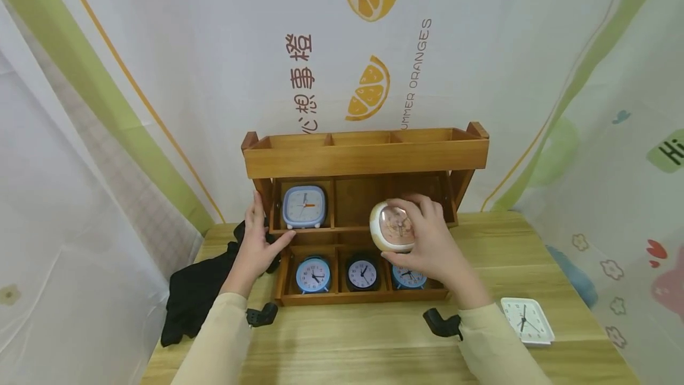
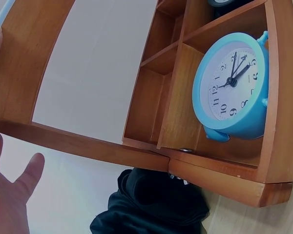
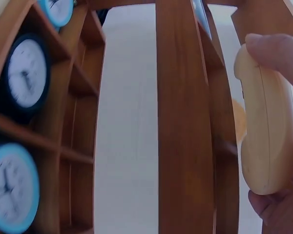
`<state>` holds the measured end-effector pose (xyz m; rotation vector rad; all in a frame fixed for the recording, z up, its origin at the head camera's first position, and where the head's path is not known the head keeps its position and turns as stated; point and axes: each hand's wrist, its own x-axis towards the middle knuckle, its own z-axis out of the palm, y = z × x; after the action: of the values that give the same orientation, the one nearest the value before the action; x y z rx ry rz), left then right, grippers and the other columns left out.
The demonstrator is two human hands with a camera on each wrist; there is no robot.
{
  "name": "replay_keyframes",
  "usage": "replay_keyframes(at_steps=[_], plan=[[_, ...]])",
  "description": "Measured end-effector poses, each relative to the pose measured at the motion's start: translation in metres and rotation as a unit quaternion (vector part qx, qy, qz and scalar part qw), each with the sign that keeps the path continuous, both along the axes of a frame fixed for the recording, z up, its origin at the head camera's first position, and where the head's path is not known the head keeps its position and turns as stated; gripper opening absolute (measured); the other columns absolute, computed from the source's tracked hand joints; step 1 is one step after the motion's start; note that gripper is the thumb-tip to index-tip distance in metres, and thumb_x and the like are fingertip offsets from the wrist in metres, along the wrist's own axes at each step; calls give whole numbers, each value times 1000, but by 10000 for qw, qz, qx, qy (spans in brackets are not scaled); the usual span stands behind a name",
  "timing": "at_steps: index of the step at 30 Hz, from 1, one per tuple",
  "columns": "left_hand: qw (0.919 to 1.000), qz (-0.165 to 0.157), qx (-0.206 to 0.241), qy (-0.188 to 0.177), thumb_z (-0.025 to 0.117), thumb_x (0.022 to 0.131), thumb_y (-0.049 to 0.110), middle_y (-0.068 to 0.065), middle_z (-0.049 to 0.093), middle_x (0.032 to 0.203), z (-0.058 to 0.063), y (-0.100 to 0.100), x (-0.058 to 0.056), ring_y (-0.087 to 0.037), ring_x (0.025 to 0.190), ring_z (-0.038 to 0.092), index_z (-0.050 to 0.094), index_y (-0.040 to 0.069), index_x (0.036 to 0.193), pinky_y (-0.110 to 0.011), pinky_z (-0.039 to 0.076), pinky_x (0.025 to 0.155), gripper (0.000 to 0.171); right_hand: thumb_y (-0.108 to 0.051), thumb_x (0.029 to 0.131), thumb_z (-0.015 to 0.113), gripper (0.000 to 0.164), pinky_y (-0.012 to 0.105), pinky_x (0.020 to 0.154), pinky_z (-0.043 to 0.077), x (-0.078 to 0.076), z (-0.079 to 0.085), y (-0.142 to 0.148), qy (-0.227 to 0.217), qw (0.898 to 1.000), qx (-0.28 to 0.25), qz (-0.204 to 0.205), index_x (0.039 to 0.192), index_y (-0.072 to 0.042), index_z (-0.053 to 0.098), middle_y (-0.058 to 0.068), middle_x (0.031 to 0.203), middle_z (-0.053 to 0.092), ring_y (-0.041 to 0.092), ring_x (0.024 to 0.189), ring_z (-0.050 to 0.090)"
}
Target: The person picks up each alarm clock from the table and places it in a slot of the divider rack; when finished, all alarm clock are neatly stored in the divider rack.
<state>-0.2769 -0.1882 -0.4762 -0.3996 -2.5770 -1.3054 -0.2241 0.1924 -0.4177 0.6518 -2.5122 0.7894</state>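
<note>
In the head view my right hand (image 1: 431, 242) grips a rounded cream-white alarm clock (image 1: 394, 229) between thumb and fingers, in front of the middle tier of a wooden shelf (image 1: 366, 162). The right wrist view shows that clock's pale edge (image 3: 267, 131) pinched between fingertip and thumb. My left hand (image 1: 256, 251) rests against the shelf's left side, its fingers straight and thumb spread. Near it, a blue-rimmed square clock (image 1: 304, 206) stands in the middle tier's left compartment.
Along the lowest tier sit a light-blue clock (image 1: 313, 275), a black clock (image 1: 363, 273) and another blue clock (image 1: 408, 277). A white square clock (image 1: 528, 321) lies on the table (image 1: 342, 343) at right. Black cloth (image 1: 198, 290) lies at left; a printed curtain (image 1: 214, 46) hangs behind.
</note>
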Motion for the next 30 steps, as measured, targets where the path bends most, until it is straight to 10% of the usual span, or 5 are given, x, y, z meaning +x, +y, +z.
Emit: replay_keyframes(at_steps=[12, 30], plan=[[10000, 1, 61, 39, 77, 97, 29, -20, -1, 170, -1, -1, -1, -48, 153, 18, -23, 39, 163, -69, 36, 113, 120, -47, 68, 97, 91, 73, 103, 25, -55, 5, -54, -226, 9987, -170, -427, 146, -25, 56, 16, 145, 44, 43, 135, 36], [10000, -54, 54, 32, 77, 97, 29, -20, -3, 170, -2, -1, -1, -51, 152, 19, -22, 37, 164, -69, 37, 112, 120, -64, 74, 88, 89, 72, 111, 24, -78, -8, -66, -673, 9947, 433, -650, 150, -34, 53, 7, 153, 43, 38, 141, 38]])
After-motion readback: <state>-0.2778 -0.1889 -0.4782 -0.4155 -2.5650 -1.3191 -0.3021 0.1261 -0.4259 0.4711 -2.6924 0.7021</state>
